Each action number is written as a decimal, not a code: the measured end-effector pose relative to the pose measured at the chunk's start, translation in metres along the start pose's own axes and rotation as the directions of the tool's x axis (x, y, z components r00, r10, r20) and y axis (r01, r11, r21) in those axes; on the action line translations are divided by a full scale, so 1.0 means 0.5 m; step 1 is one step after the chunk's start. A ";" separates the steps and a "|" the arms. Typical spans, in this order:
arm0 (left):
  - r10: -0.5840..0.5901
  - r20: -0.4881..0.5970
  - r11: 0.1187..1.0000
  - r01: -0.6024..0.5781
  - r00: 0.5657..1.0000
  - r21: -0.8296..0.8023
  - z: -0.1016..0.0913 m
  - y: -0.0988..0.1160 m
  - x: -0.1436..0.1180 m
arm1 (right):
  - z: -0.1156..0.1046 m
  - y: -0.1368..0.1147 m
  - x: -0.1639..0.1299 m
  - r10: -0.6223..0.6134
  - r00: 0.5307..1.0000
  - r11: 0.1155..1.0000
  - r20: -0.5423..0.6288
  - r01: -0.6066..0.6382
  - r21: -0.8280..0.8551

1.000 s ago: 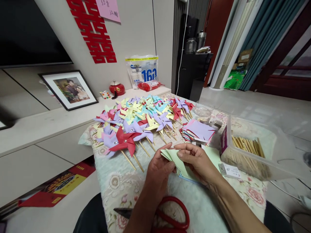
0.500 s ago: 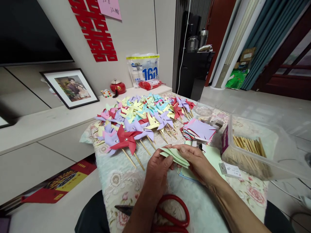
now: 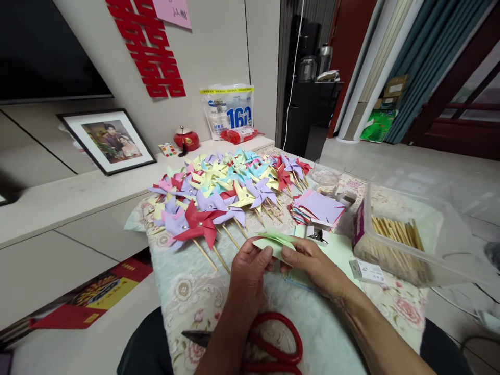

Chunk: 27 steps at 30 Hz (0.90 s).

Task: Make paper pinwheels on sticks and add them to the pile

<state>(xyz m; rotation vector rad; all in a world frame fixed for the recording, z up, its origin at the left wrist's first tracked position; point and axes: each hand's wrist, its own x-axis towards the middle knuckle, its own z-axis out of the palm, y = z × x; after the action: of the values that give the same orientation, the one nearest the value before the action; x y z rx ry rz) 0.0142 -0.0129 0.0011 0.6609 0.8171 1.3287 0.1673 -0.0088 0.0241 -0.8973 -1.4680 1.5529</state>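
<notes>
My left hand [image 3: 247, 275] and my right hand [image 3: 312, 263] both pinch a folded pale green paper piece [image 3: 273, 242] just above the table. Beneath my right hand lies a flat green sheet [image 3: 340, 249] on other coloured sheets. A large heap of finished paper pinwheels [image 3: 222, 192] on wooden sticks spreads across the table beyond my hands. A stack of cut coloured paper squares [image 3: 318, 207] lies to the right of the heap.
Red-handled scissors [image 3: 273, 344] lie at the near table edge. A clear plastic box of wooden sticks [image 3: 394, 237] stands at the right, with a small white box [image 3: 366, 271] in front. The floral tablecloth [image 3: 187, 291] covers the table; a framed photo [image 3: 107, 140] leans on the left counter.
The green paper has gone from a spread, tilted sheet to a flatter folded piece, and both hands have closed in together on it.
</notes>
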 end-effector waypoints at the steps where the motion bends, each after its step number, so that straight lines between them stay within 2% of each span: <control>1: -0.011 -0.010 1.000 0.011 1.000 0.003 -0.001 0.000 0.000 | -0.002 0.005 0.000 0.010 1.000 1.000 -0.006 -0.009 0.008; 4: -0.022 -0.030 1.000 0.022 0.999 0.012 -0.003 -0.003 0.000 | -0.005 0.014 -0.001 0.047 0.999 0.997 -0.020 -0.046 0.057; 11: -0.002 0.008 1.000 0.001 1.000 0.028 0.000 -0.009 0.005 | -0.003 0.011 -0.002 0.106 0.991 0.974 -0.080 -0.088 0.210; 17: 0.000 0.022 0.999 -0.001 1.000 0.036 0.002 -0.010 0.002 | 0.000 0.006 -0.004 0.107 0.986 0.993 -0.130 -0.098 0.071; 23: 0.004 0.016 0.999 -0.005 1.000 0.039 -0.005 -0.020 0.008 | 0.003 -0.011 -0.004 0.062 0.996 0.998 -0.062 -0.061 0.016; 27: 0.003 0.004 0.999 -0.003 1.000 0.033 -0.003 -0.019 0.009 | -0.001 -0.014 -0.006 0.041 0.997 0.999 -0.063 -0.042 -0.017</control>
<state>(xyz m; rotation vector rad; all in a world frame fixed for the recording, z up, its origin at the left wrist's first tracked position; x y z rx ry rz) 0.0186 -0.0097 -0.0080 0.6910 0.8362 1.3188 0.1695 -0.0111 0.0310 -0.9849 -1.4297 1.5295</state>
